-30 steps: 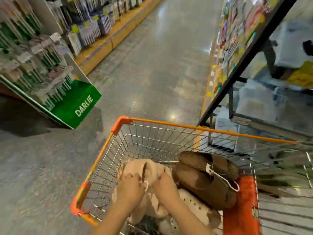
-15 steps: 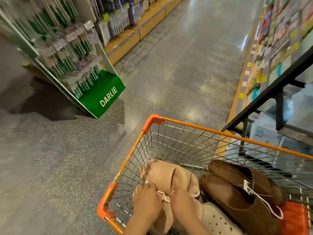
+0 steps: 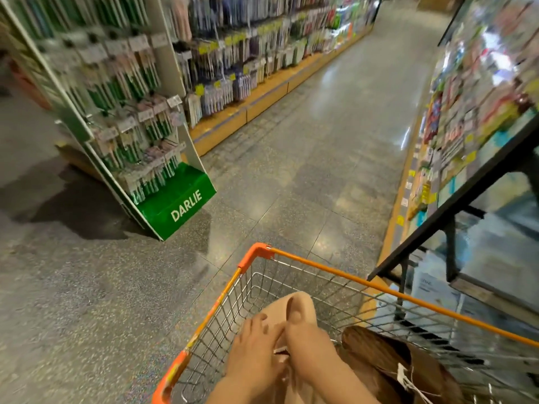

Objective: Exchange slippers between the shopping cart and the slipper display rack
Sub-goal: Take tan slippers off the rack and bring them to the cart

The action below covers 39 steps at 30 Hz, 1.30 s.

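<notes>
Cart (image 3: 344, 274): wire basket, orange rim, stood on the floor (image 3: 306, 158). Contained: beige slippers (image 3: 294, 310) at the left side; brown slippers (image 3: 388, 360) just beside them to the right, a white tag (image 3: 404, 374) tied on with string. Floor: grey speckled tiles, glossy. Stood directly on it: green stand (image 3: 178, 202) marked DARLIE, left of the cart; black rack (image 3: 449, 228), right.
</notes>
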Each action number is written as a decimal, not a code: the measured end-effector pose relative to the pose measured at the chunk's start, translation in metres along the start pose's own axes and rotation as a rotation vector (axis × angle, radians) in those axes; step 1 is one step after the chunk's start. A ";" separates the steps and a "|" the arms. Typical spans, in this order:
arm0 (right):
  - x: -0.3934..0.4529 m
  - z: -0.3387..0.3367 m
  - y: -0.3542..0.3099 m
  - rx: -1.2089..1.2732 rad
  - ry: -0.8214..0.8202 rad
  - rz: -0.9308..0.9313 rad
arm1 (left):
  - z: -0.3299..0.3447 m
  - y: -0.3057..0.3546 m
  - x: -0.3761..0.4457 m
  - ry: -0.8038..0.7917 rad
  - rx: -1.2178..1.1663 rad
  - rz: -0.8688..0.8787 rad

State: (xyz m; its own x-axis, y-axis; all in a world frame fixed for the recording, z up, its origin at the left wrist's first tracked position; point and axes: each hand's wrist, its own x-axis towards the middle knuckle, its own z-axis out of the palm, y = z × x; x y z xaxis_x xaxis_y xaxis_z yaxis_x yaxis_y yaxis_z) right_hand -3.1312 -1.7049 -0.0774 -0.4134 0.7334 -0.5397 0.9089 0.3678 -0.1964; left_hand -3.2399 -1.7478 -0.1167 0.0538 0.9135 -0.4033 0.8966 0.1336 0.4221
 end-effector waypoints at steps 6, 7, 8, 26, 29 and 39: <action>-0.030 -0.102 -0.023 -0.300 0.183 -0.265 | -0.079 0.026 -0.012 0.239 0.085 0.025; -0.034 -0.118 -0.031 -0.332 0.209 -0.307 | -0.095 0.029 -0.018 0.308 0.071 -0.010; -0.041 -0.134 -0.040 -0.358 0.236 -0.330 | -0.110 0.031 -0.024 0.389 0.048 -0.047; -0.121 -0.243 -0.347 -0.766 0.980 -1.061 | -0.288 -0.136 -0.246 1.402 0.134 -0.386; -0.133 -0.227 -0.422 -0.686 0.953 -1.252 | -0.296 -0.178 -0.302 1.499 0.104 -0.471; -0.195 -0.188 -0.628 -0.378 0.922 -1.468 | -0.307 -0.332 -0.440 1.323 0.372 -0.856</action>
State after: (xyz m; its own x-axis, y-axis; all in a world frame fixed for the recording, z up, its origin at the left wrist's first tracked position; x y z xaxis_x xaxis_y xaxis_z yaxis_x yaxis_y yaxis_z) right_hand -3.6318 -1.9717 0.3049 -0.8125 -0.2853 0.5084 -0.2078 0.9565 0.2046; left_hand -3.6962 -2.0762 0.1702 -0.7113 0.3247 0.6235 0.5250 0.8351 0.1640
